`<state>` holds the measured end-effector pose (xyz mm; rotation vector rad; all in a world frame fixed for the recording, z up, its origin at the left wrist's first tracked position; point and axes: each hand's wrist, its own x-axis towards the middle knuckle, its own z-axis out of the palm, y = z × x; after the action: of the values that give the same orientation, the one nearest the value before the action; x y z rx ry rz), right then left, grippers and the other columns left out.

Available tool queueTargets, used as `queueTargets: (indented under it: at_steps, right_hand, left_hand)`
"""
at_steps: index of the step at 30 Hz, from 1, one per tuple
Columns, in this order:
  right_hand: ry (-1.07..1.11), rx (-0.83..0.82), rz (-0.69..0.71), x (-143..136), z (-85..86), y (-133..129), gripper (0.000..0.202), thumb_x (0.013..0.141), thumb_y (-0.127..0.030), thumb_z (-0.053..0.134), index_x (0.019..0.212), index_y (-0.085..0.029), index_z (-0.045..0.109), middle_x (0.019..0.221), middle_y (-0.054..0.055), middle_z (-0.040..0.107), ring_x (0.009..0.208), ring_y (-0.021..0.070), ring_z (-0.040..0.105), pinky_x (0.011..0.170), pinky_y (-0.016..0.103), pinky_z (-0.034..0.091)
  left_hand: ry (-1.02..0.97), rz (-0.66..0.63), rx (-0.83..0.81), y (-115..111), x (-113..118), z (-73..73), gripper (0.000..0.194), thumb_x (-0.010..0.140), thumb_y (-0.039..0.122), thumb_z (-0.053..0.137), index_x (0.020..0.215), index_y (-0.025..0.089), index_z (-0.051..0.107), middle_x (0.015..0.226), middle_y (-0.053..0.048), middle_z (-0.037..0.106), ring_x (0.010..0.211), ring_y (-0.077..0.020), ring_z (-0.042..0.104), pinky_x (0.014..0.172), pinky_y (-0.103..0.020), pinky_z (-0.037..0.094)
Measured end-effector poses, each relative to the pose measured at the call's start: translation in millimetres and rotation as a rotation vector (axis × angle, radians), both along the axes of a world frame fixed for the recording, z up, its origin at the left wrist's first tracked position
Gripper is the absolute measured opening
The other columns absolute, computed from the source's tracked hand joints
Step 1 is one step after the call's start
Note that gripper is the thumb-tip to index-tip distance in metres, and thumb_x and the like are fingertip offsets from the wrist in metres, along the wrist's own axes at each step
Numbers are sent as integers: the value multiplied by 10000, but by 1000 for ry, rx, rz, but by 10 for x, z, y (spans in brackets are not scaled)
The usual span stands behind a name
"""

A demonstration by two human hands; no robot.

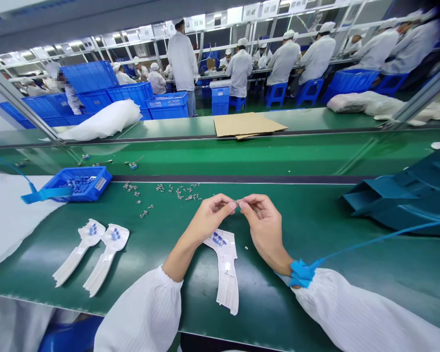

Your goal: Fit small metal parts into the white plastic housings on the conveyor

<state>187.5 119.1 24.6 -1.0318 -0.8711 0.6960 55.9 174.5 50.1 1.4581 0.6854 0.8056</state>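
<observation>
My left hand [213,217] and my right hand [266,227] meet fingertip to fingertip above the green bench, both pinching one small metal part [236,202]. The fingers cover most of it, so its exact kind is unclear. Just below my left hand lies a white plastic shell [227,278] with a handle shape and blue pieces at its wide end. Two similar white shells [90,232] [114,239] rest side by side to the left. Small metal parts [187,192] are scattered in loose clusters beyond my hands. A blue wristband [302,274] with a cord circles my right wrist.
A blue tray [99,183] of small blue pieces stands at the back left. Dark teal bins [407,195] sit at the right. Behind the bench runs a green conveyor belt [205,156]; cardboard sheets [247,124] lie on the ledge beyond. Several co-workers in white sit farther back.
</observation>
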Motion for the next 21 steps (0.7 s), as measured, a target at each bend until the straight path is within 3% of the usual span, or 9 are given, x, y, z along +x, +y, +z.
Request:
queueTargets:
  at_steps: [4,8,12,15,21]
  right_hand:
    - [-46,10,-77,-31,-31,6,164,840,-331,716,947,-234,637,895,21,672,855,165,661,770,312,550]
    - [-358,-16,17,97,-26,18,166,927,-334,613,1049,-252,691,1009,46,685,924,180,660,809,337,546]
    - [-549,-1,69,235,33,7,129,909,-317,642,982,-250,725,968,34,710,894,185,670,813,342,543]
    - [-488,-52,76,251,40,13,135,890,-350,664,952,-245,723,958,31,726,885,191,678,819,343,546]
    - [-129,-177,209,165,-72,95,272,826,-468,706,919,-216,667,948,42,723,886,194,673,835,352,557]
  left_hand:
    - [-58,34,-160,-56,97,-41,296,811,469,697,842,182,629,776,-4,613,741,-129,572,671,-241,410]
    - [-63,76,-238,-49,110,-77,298,781,460,708,839,180,626,754,1,598,726,-120,564,649,-230,394]
    - [-19,98,-205,-11,73,-72,266,770,435,712,800,183,634,742,8,601,713,-117,553,652,-234,388]
    - [21,94,-143,2,59,-66,254,785,431,701,788,184,644,734,6,607,718,-127,554,658,-246,393]
    - [93,111,39,-27,47,-60,228,816,418,699,823,189,694,813,-16,655,782,-159,563,734,-281,411]
